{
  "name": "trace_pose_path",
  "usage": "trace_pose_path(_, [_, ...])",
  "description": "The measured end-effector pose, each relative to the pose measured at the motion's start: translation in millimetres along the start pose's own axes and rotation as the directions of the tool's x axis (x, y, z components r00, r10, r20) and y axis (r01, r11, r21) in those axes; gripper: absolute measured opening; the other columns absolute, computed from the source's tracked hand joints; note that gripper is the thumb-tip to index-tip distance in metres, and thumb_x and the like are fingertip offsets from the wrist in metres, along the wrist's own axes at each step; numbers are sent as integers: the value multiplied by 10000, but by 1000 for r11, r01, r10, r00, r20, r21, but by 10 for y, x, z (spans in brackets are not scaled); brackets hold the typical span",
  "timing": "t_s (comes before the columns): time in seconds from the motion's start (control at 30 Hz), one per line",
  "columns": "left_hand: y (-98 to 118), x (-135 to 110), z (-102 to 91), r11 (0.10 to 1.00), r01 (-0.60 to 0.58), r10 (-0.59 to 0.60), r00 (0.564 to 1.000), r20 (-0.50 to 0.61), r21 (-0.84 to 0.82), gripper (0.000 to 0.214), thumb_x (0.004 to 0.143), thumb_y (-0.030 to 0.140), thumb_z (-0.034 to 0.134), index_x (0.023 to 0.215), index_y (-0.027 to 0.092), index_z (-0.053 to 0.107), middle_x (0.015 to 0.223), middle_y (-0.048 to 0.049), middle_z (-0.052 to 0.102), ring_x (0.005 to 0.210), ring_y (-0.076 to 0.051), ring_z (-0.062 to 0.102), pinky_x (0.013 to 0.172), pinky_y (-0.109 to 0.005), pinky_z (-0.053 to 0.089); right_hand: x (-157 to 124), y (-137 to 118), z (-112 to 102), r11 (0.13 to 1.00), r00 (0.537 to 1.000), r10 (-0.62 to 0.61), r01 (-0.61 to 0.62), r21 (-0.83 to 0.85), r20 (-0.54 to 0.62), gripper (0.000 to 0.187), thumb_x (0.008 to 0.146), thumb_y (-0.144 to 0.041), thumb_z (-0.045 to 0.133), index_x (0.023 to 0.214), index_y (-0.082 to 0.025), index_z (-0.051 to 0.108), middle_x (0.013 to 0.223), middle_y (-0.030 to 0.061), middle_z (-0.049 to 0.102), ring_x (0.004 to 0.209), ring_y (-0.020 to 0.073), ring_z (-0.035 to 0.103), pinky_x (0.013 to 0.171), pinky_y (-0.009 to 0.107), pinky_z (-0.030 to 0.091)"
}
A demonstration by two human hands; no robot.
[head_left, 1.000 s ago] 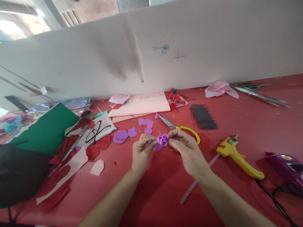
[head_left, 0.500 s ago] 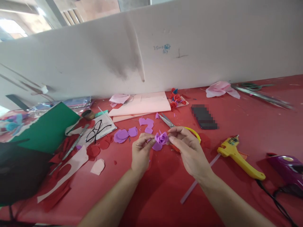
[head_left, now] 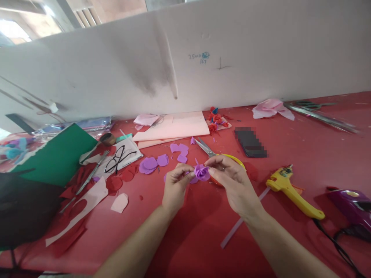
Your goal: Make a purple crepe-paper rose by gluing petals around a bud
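Observation:
A purple paper rose (head_left: 201, 172) with curled petals is held up between my two hands above the red table. My left hand (head_left: 177, 187) pinches its left edge between thumb and fingers. From the right, my right hand (head_left: 230, 183) grips the opposite edge with thumb and forefinger. Just behind the right hand lie scissors (head_left: 206, 147) with yellow and orange handles, partly hidden by the fingers. Cut purple petals (head_left: 150, 165) lie left of the rose, and purple scraps (head_left: 179, 150) are beyond it.
To the right are a yellow glue gun (head_left: 295, 193) with its cord, a dark phone (head_left: 250, 143) and a purple device (head_left: 352, 204). Leftward lie eyeglasses (head_left: 117, 160), red scraps (head_left: 116, 184) and a green sheet (head_left: 58, 154). Small red flowers (head_left: 216, 119) stand near the white wall (head_left: 246, 58).
Both hands have shifted slightly right with the rose. The flower has turned a little, so its spiral centre faces me more.

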State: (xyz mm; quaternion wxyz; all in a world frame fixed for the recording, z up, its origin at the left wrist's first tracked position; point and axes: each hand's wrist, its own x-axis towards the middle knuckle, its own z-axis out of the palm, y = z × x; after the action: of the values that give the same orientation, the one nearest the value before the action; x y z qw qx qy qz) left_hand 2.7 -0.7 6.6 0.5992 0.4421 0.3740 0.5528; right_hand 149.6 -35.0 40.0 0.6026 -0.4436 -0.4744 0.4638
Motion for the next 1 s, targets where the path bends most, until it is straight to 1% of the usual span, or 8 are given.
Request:
trace_pose_path(0.13, [6,0,17,1000,23,-22,999,31,-19,117,603,230,804,676,182,725,703,-4,590,672,-113,522,641,-242,432,7,3,-12,999,1000,-2,2,-36,5,48,821,-231,624,790,-227,661,745,-11,606,712,134,532,701,278,434])
trace_pose_path(0.3, [14,2,28,1000,25,-26,998,62,18,125,621,261,797,679,176,724,710,-8,586,677,-114,530,650,-247,443,11,-6,-1,1000,1000,2,-2,-12,-6,79,825,-243,611,768,-215,658,732,-10,617,702,135,546,682,270,438])
trace_pose_path(0.43, [-7,16,6,998,2,-6,998,63,61,104,643,264,780,682,185,725,706,-9,588,681,-121,522,654,-254,438,17,7,4,999,1000,20,-20,-46,3,93,831,-261,603,770,-213,654,728,-7,625,694,139,549,683,279,443])
trace_pose_path(0.53, [-28,26,-13,993,-20,12,997,74,112,68,657,244,766,678,192,728,705,-12,600,697,-129,520,664,-255,428,18,-4,-5,994,999,-25,22,-103,-21,116,844,-260,586,756,-217,650,736,-3,632,715,145,551,709,291,439])
trace_pose_path(0.67, [-37,30,-23,995,3,-10,998,68,98,67,651,231,761,688,190,723,718,-10,616,692,-126,529,657,-248,420,18,-84,-30,972,995,-99,94,-215,-14,88,823,-222,575,810,-218,661,795,16,647,771,167,573,744,319,440])
trace_pose_path(0.8, [-31,34,-27,995,50,-57,996,75,85,87,645,230,760,685,176,705,694,-7,630,672,-121,531,668,-244,419,30,-197,-50,902,985,-168,173,-395,48,125,760,-140,570,776,-219,665,817,28,658,804,187,588,774,340,446])
trace_pose_path(0.93, [-16,36,-29,994,62,-70,993,97,86,97,652,234,755,691,165,698,685,-14,636,658,-118,524,662,-243,415,40,-293,-77,772,959,-244,280,-571,141,142,754,-125,595,777,-237,678,839,29,669,850,206,609,827,366,451])
trace_pose_path(1.0, [-11,36,-31,995,58,-66,991,113,76,110,648,242,758,688,162,694,678,-16,639,651,-120,528,657,-245,415,46,-335,-96,711,946,-246,324,-624,210,150,755,-138,616,809,-251,697,871,31,674,877,212,611,842,375,452])
